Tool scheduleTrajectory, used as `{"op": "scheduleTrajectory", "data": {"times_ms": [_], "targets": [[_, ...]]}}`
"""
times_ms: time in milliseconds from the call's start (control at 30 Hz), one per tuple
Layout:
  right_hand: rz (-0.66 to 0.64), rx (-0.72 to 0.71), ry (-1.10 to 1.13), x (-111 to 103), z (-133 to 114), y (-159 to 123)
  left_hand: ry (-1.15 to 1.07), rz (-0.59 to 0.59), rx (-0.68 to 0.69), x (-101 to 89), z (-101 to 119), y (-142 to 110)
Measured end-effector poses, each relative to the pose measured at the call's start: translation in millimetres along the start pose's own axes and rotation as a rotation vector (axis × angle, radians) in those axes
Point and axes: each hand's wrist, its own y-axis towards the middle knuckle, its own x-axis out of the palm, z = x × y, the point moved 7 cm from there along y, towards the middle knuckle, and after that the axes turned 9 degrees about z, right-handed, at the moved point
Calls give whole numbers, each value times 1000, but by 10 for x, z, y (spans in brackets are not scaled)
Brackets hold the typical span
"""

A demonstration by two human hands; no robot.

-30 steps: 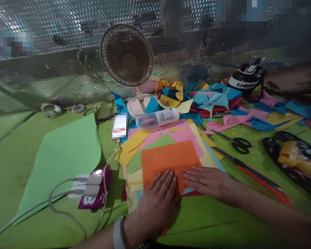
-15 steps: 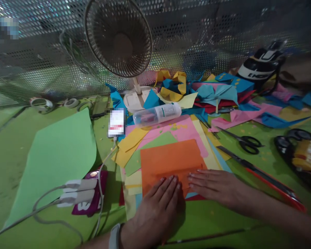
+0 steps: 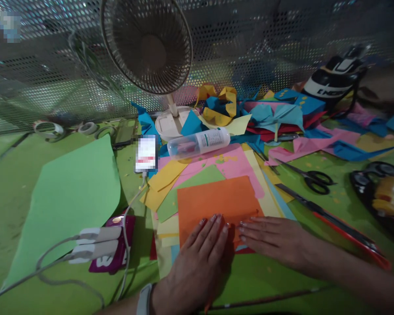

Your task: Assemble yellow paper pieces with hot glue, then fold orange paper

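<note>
An orange sheet of paper lies on a stack of coloured paper, with a fold or crease line across its near part. My left hand rests flat on its near left part, fingers stretched forward. Pressed flat over the near right part is my right hand, its fingers pointing left toward the left hand. Both hands are open and touch the paper; they cover much of its near edge. Under the orange sheet show a green sheet, a pink sheet and yellow pieces.
Right of the stack lie black scissors and a red-and-black utility knife. Behind stand a clear bottle on its side, a fan and paper scraps. At left are a green sheet, phone and purple power strip.
My left hand has slid slightly forward on the orange paper. My right hand stays in nearly the same place. The camera view has shifted slightly.
</note>
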Motion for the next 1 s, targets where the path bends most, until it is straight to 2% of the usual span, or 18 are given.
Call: {"op": "scheduleTrajectory", "data": {"times_ms": [233,367,600,833,1000], "targets": [[14,16,-25,-31,-31,26,-27,-2,2,28,7,-10],[-24,13,0,1,-35,11,-44,0,-7,18,2,-2],[30,22,28,-26,-39,3,-41,47,0,-21,10,30],[-75,16,29,-37,-32,43,-31,41,8,-49,-1,65],[-71,-9,29,-58,-26,60,-26,70,14,-78,-7,90]]}}
